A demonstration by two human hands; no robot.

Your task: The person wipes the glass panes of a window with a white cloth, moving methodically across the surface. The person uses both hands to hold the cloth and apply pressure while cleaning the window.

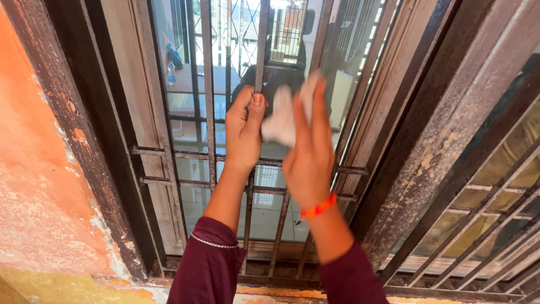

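My left hand is closed around a vertical bar of a dark metal window grille, thumb up along the bar. Just to its right, my right hand presses a white cloth against the glass pane behind the bars; the cloth is blurred. An orange band circles my right wrist, a thin bracelet my left. Both sleeves are maroon.
A rusty brown window frame borders the grille on the left, beside a peeling orange wall. A thick worn post stands to the right, with another barred window beyond it. The glass reflects a dark figure and a room.
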